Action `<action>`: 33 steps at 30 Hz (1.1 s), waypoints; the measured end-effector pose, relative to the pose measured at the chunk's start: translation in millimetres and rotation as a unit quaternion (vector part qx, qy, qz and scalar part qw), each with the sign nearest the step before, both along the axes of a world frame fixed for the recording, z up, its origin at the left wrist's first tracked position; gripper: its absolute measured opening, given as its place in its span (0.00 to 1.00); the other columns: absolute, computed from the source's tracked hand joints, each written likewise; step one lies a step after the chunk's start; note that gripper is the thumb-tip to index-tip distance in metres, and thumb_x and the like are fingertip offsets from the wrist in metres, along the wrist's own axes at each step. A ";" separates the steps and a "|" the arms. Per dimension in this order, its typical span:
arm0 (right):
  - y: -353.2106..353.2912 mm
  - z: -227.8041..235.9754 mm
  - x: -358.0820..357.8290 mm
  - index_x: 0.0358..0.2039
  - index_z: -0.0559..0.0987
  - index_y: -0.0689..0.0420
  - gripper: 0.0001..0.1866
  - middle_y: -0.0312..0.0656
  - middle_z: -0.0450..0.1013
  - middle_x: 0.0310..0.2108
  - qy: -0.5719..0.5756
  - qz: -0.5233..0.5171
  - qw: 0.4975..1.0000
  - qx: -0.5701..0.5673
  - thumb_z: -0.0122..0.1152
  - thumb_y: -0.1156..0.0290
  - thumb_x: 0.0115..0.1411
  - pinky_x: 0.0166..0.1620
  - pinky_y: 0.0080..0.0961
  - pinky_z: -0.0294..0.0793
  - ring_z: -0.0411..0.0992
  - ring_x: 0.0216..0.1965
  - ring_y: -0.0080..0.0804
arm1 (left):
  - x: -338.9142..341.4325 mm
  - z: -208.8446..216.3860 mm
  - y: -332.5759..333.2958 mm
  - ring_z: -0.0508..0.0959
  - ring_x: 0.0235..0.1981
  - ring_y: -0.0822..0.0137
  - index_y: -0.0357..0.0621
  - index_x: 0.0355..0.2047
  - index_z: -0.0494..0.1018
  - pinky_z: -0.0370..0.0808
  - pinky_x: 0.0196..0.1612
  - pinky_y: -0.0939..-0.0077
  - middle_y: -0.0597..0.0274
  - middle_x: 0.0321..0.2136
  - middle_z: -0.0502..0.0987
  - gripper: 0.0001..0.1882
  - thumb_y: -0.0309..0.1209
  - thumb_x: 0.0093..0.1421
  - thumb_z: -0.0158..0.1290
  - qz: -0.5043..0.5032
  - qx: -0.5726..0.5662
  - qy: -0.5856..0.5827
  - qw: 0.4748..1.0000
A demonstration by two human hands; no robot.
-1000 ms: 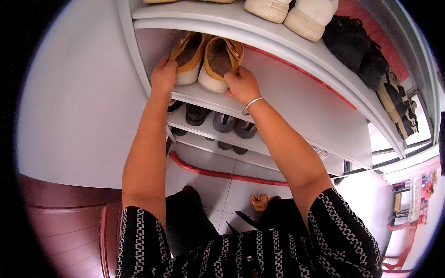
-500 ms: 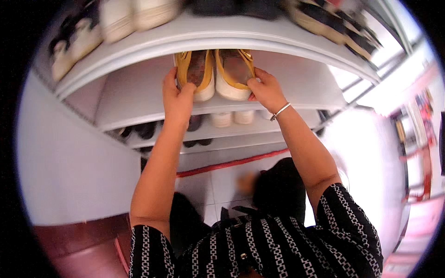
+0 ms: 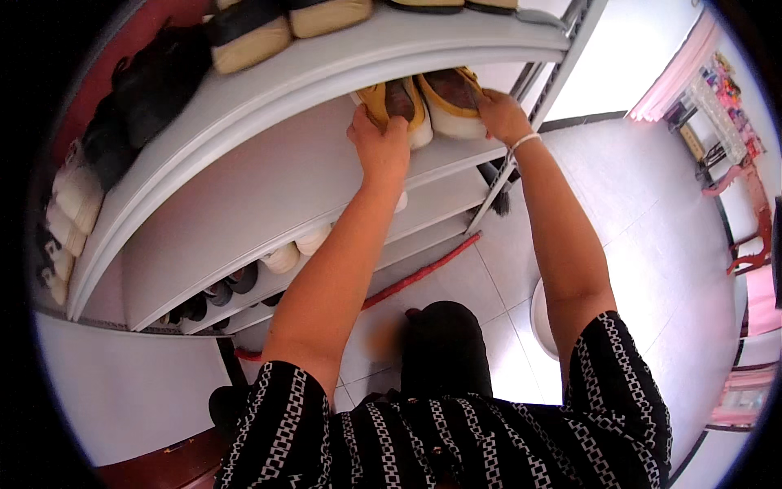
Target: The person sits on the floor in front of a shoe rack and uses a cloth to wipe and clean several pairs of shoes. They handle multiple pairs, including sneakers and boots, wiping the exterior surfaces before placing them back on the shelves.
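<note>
A pair of yellow shoes with thick white soles sits on a grey shelf [image 3: 269, 196] of a shoe rack. My left hand [image 3: 381, 148] rests on the heel of the left yellow shoe [image 3: 397, 102], fingers curled over it. On the heel side of the right yellow shoe [image 3: 450, 98] lies my right hand [image 3: 503, 116], which wears a thin bracelet at the wrist. Both shoes stand side by side near the shelf's right end, toes pointing into the rack.
The shelf above [image 3: 326, 57] carries black shoes [image 3: 155, 81], beige shoes [image 3: 244, 37] and white ones [image 3: 69, 204]. Lower shelves hold white shoes [image 3: 281, 258] and dark shoes [image 3: 236, 281]. A metal upright [image 3: 529, 122] ends the rack. White floor tiles [image 3: 635, 220] spread to the right.
The view has swung, so the rack now tilts toward the upper left. Both hands have stayed on the yellow shoes, which now sit near the shelf's right end.
</note>
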State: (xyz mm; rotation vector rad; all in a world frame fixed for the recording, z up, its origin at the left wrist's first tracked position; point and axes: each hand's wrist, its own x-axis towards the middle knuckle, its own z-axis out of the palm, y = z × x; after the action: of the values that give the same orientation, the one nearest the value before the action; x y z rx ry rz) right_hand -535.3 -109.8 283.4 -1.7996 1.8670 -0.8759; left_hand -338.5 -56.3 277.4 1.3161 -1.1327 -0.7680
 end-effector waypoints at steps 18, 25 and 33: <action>-2.6 -26.5 -5.3 0.43 0.75 0.55 0.16 0.52 0.73 0.39 0.023 -0.048 0.916 -0.398 0.51 0.63 0.57 0.45 0.42 0.69 0.70 0.41 0.52 | 12.0 2.1 -9.6 0.69 0.51 0.59 0.39 0.55 0.64 0.62 0.55 0.70 0.50 0.51 0.70 0.29 0.41 0.56 0.50 -0.070 0.043 -0.122 0.989; 107.4 -112.6 58.0 0.44 0.74 0.59 0.18 0.46 0.74 0.37 -0.176 0.214 0.960 -0.049 0.60 0.68 0.53 0.39 0.26 0.73 0.74 0.37 0.37 | 83.2 -81.3 81.8 0.73 0.47 0.61 0.39 0.52 0.67 0.67 0.52 0.70 0.53 0.49 0.72 0.28 0.36 0.51 0.57 -0.246 0.183 -0.228 0.924; 25.2 -221.2 110.0 0.54 0.65 0.58 0.41 0.56 0.64 0.52 -0.078 0.119 0.988 0.061 0.70 0.58 0.41 0.56 0.36 0.63 0.63 0.54 0.52 | 92.0 -233.1 -11.6 0.62 0.57 0.51 0.48 0.58 0.60 0.59 0.59 0.61 0.53 0.57 0.62 0.35 0.47 0.51 0.55 -0.019 0.116 -0.440 0.890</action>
State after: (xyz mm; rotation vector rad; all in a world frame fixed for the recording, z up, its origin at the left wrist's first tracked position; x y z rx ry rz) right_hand -425.4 -84.6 62.2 -1.7784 1.5360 -0.7732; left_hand -246.4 -67.9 44.3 1.9359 -1.8140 -0.3096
